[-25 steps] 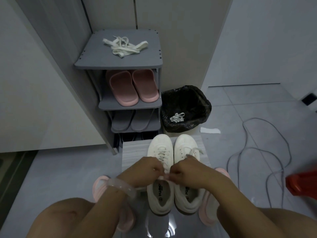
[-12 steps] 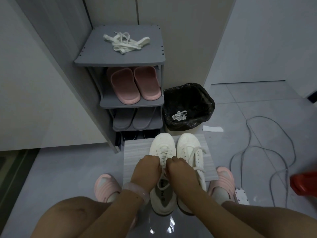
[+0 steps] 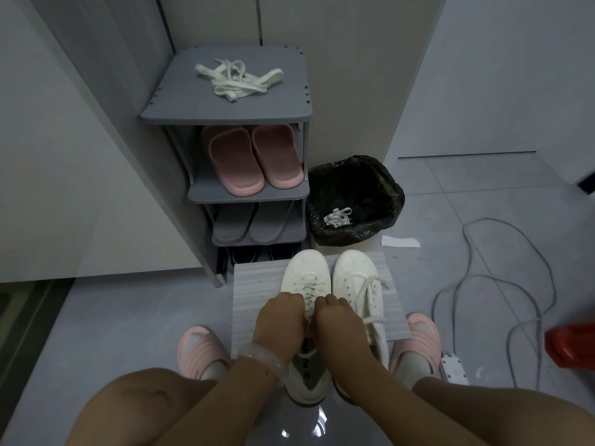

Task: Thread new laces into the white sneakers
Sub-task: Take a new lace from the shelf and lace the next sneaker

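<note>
Two white sneakers stand side by side on a grey striped mat (image 3: 254, 284), toes pointing away from me. My left hand (image 3: 281, 318) and my right hand (image 3: 336, 321) sit knuckle to knuckle over the laced front of the left sneaker (image 3: 306, 268), fingers curled down onto its lace; the fingertips are hidden. The right sneaker (image 3: 354, 272) has a loose lace end draped across its outer side. A bundle of white laces (image 3: 236, 79) lies on top of the grey shoe rack (image 3: 225, 115).
The rack holds pink slippers (image 3: 252, 160) and grey slippers (image 3: 254, 225). A black-lined bin (image 3: 354, 201) beside it holds a discarded lace (image 3: 336, 217). A grey cable (image 3: 502, 278), a white power strip (image 3: 454, 368) and a red object (image 3: 571, 347) lie at the right. My pink-shod feet flank the mat.
Both hands have slid forward from the tongue area up onto the laced front of the left sneaker. The view has tilted slightly, showing more of the rack top.
</note>
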`<state>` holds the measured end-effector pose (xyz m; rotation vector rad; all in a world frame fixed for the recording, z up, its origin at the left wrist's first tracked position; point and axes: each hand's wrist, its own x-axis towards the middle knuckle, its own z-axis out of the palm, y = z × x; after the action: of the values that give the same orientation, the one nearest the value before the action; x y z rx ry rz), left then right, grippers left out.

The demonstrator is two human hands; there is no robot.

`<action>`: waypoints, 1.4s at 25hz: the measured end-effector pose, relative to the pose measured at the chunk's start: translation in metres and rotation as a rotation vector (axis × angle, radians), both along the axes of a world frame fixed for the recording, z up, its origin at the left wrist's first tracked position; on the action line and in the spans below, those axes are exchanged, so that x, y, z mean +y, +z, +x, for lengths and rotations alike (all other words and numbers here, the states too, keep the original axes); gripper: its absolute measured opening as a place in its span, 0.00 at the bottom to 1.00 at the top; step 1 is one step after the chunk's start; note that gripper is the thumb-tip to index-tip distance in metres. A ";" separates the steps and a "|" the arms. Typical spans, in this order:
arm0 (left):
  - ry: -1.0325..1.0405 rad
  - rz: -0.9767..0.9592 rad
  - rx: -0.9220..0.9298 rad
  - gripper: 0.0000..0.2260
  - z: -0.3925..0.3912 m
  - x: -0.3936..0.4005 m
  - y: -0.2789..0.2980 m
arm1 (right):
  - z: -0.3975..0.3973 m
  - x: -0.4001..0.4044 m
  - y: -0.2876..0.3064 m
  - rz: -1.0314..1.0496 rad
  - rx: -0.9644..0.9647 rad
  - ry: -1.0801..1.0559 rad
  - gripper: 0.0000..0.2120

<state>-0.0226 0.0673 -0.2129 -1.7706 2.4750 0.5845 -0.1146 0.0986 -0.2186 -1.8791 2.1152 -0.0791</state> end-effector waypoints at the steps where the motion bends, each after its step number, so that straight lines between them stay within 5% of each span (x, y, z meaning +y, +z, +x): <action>1: 0.005 0.003 0.007 0.09 0.000 0.000 0.000 | -0.003 -0.001 -0.004 0.023 -0.006 0.024 0.10; 8: 0.086 0.010 0.094 0.09 -0.001 -0.004 -0.003 | -0.004 0.001 -0.012 -0.088 0.013 0.026 0.26; 11: 0.061 -0.010 0.111 0.09 0.001 -0.003 -0.004 | -0.007 0.000 -0.009 -0.156 0.008 0.007 0.24; 14: 0.116 0.039 0.217 0.08 0.008 -0.007 -0.004 | -0.018 -0.005 -0.003 -0.109 -0.131 -0.026 0.08; 17: 0.267 0.163 0.420 0.08 0.017 -0.012 -0.006 | -0.030 -0.011 -0.010 -0.044 -0.267 -0.053 0.12; 26: 0.060 0.043 0.145 0.10 0.005 -0.014 -0.007 | -0.016 -0.013 -0.009 0.032 -0.054 0.062 0.10; 29: 0.026 0.016 0.096 0.11 0.001 -0.013 -0.004 | -0.010 -0.016 0.000 -0.137 0.042 0.081 0.06; 35: 0.091 0.022 0.111 0.08 -0.001 -0.012 -0.004 | -0.004 -0.014 -0.001 -0.067 0.068 0.056 0.22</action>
<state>-0.0241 0.0553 -0.2170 -1.9004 2.4576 0.7335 -0.1190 0.0841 -0.2192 -2.0056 2.1267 -0.0748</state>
